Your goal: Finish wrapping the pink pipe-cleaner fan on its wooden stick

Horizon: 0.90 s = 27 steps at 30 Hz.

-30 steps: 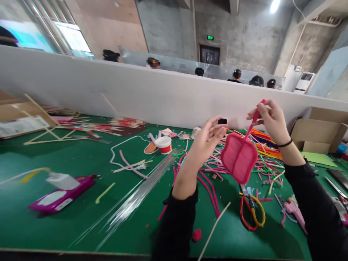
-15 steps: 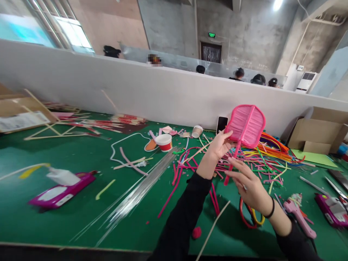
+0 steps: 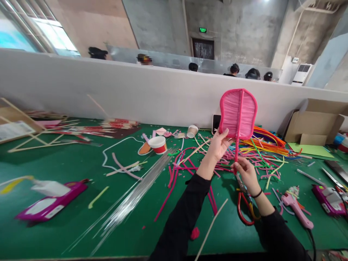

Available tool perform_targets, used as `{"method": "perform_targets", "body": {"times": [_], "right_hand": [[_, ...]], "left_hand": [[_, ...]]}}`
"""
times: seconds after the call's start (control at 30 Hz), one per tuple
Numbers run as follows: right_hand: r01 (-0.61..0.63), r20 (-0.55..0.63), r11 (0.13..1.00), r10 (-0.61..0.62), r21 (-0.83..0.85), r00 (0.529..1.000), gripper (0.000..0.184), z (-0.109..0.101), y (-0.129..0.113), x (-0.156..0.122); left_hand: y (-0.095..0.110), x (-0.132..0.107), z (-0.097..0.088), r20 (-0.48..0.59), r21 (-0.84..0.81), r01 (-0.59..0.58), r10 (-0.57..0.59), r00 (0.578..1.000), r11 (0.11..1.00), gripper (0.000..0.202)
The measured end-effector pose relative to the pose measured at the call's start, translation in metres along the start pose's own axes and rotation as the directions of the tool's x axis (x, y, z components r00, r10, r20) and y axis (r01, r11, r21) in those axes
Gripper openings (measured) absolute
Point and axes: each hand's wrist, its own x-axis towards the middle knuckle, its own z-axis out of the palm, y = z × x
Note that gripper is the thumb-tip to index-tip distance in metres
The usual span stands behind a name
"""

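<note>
A pink hand fan with a fuzzy rim and a central rib stands upright above the table. My left hand grips the lower left of its rim, thumb in front. My right hand pinches the lower end of its thin handle. Scissors with red and yellow handles lie just below my right hand, their blades partly hidden. Pink, green and white pipe cleaners are heaped behind both hands.
A pink glue gun lies on the right, near a purple power strip. Silvery wires stretch across the middle, a paper cup behind them. Another purple strip is at left. A cardboard box stands back right.
The fan has turned more upright and risen a little. My right hand's fingers, loosely spread before, are now closed on the handle's lower end. The whole view has shifted slightly.
</note>
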Motion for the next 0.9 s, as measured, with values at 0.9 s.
{"method": "perform_targets", "body": {"times": [0.9], "right_hand": [[-0.316,-0.153,0.94,0.296,-0.131,0.943,0.056,-0.019,0.015,-0.004]], "left_hand": [[-0.016,0.013,-0.053,-0.171,-0.067,0.253,-0.261,0.95,0.965,0.04]]}}
